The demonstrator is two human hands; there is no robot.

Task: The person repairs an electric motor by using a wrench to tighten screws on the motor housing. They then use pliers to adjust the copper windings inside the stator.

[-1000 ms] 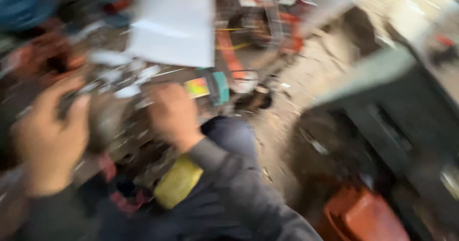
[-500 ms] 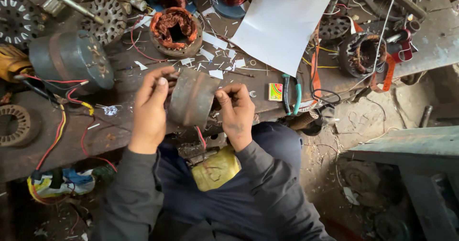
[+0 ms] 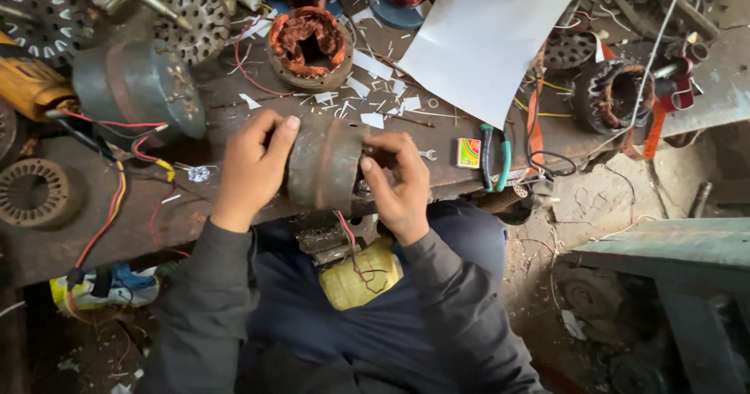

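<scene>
Both my hands hold a rusty cylindrical motor housing (image 3: 324, 164) at the near edge of a dark workbench (image 3: 94, 230). My left hand (image 3: 254, 164) grips its left end, fingers curled over the top. My right hand (image 3: 398, 183) clasps its right end. Red and black wires (image 3: 351, 253) hang from the housing down over my lap, where a yellow tape-wrapped lump (image 3: 355, 281) rests.
A grey motor body (image 3: 141, 89) with coloured wires lies to the left. A stator with copper windings (image 3: 311, 46) and paper scraps sit behind the housing. A white sheet (image 3: 480, 39), green-handled pliers (image 3: 496, 160), perforated metal discs (image 3: 191, 19) and another stator (image 3: 617, 93) crowd the bench.
The view has steadied and come closer. My hands still hold the housing in the same spot; my right fingers have shifted slightly along its right end.
</scene>
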